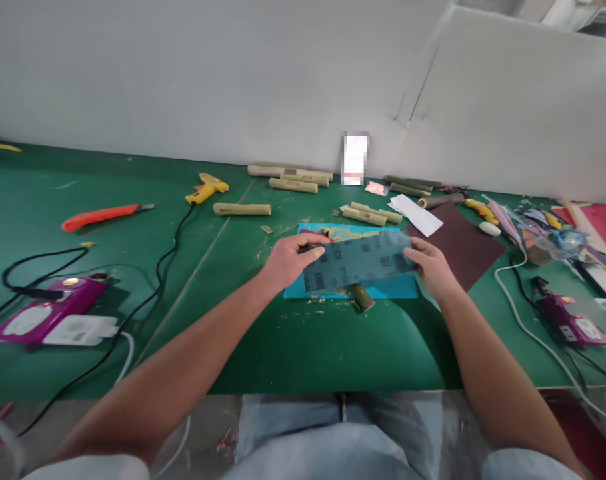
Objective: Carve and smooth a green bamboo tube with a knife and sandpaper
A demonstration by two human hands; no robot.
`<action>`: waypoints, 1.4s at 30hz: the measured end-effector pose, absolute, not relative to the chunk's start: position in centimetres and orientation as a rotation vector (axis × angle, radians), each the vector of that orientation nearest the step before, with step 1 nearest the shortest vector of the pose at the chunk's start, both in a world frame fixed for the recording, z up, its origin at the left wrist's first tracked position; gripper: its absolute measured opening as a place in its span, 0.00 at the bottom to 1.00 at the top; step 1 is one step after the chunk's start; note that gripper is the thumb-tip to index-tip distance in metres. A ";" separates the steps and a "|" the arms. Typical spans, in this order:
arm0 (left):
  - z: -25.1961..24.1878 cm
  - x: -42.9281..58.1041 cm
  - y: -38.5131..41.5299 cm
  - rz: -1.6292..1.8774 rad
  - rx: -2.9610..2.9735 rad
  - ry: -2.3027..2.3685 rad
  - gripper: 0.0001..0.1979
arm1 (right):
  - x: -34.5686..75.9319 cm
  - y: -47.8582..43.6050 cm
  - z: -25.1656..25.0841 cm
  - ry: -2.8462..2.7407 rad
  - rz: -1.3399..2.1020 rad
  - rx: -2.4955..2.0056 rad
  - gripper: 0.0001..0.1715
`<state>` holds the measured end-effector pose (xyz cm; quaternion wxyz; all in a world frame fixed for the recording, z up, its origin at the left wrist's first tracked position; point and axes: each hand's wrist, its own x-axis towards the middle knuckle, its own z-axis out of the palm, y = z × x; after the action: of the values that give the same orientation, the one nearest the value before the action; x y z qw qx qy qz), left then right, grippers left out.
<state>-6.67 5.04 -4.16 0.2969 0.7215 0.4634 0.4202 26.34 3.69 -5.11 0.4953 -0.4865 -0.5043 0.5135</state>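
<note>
Between my two hands is a strip of sandpaper (360, 261), its grey-blue printed back facing me. My left hand (299, 255) pinches its left end between thumb and fingers. The right end is gripped the same way by my right hand (429, 261). Under the strip lies a bright blue sheet (295, 288) strewn with pale shavings. A short piece of bamboo (361, 298) pokes out below the sandpaper; the rest of it is hidden. Part of a red object shows by my left fingers, too covered to name.
Cut bamboo tubes (293, 186) lie toward the wall, near a propped phone (355, 159). At left are a yellow glue gun (207, 189), an orange utility knife (103, 217) and a purple power strip (57, 310) with cords. A dark brown sheet (465, 247) lies at right.
</note>
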 end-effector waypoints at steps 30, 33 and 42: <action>-4.4 -7.9 4.6 1.444 2.822 1.066 0.10 | 22.4 1.8 -5.8 -1.074 1.136 -1.079 0.43; -4.4 -7.8 5.0 1.421 2.711 1.127 0.11 | 23.1 2.1 -5.9 -1.156 1.038 -1.131 0.46; -6.6 -8.1 6.4 1.174 2.047 1.382 0.17 | 23.8 2.5 -6.6 -1.234 1.172 -1.344 0.22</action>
<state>-8.08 6.43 -6.62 0.2018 0.7331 0.4949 0.4205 23.80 2.53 -6.64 0.4674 -0.5479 -0.5030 0.4779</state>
